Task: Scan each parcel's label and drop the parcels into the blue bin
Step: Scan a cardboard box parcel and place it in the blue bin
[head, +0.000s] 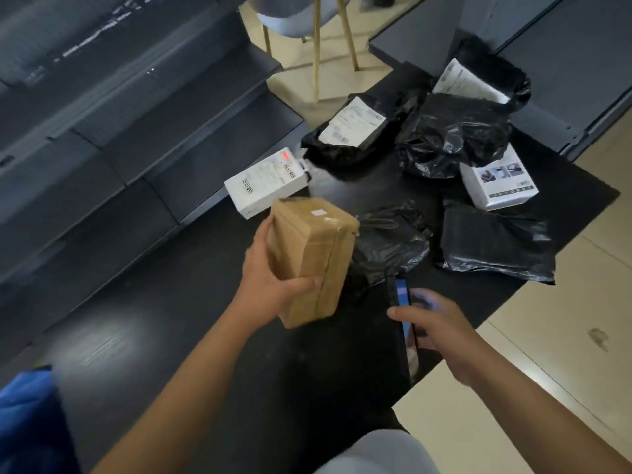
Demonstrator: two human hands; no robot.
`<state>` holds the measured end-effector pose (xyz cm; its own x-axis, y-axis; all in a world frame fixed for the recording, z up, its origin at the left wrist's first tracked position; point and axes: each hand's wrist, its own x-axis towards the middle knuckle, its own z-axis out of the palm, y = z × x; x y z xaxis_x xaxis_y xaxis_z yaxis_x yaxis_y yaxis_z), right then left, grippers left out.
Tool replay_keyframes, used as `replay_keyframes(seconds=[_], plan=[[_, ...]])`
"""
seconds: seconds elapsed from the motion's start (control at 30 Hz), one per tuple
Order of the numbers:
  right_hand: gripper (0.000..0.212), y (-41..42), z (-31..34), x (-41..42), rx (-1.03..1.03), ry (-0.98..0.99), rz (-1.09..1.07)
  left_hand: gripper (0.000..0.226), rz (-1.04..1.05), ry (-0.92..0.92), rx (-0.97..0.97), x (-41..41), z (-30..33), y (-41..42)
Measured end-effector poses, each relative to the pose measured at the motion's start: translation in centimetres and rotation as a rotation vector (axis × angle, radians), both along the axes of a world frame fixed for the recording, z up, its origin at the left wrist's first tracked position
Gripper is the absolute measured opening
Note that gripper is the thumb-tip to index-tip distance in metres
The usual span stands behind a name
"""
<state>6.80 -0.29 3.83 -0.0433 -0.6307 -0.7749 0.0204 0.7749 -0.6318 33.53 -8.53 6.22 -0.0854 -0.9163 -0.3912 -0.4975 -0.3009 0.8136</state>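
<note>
My left hand (270,282) grips a brown taped cardboard parcel (313,254) above the black table (191,336), with a small white sticker on its top face. My right hand (441,330) holds a phone (402,302) with a lit blue screen, just right of the parcel. Further back lie a white box with barcodes (266,183), a black bag with a white label (355,131), several more black plastic bags (451,138) and a white printed box (499,183). The blue bin (30,422) shows at the bottom left corner.
Dark shelving (119,114) runs along the left behind the table. A chair with wooden legs (318,46) stands at the back on the beige floor (564,336). The table's right edge drops off near my right hand.
</note>
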Motion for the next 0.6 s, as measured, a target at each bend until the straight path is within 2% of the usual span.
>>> replay_keyframes(seconds=[0.07,0.13,0.3,0.47,0.53,0.6], plan=[[0.049,-0.4,0.4,1.8,-0.025,-0.009,0.075,0.118,0.155,0.171,0.177,3.1,-0.5,4.9],[0.053,-0.4,0.8,3.7,-0.048,-0.018,0.125,0.113,0.295,0.219,0.32,6.0,-1.5,9.3],[0.063,1.1,1.8,9.3,-0.078,-0.036,0.25,0.1,0.607,0.423,0.516,13.0,-4.7,17.6],[0.058,4.5,2.5,14.2,-0.061,-0.014,0.359,0.102,0.619,0.558,0.613,18.6,-6.6,22.2],[0.056,5.9,2.7,15.9,-0.056,-0.007,0.375,0.102,0.604,0.545,0.613,20.1,-6.7,23.3],[0.063,7.1,2.7,17.6,-0.064,0.016,0.398,0.091,0.6,0.505,0.603,21.3,-6.6,24.2]])
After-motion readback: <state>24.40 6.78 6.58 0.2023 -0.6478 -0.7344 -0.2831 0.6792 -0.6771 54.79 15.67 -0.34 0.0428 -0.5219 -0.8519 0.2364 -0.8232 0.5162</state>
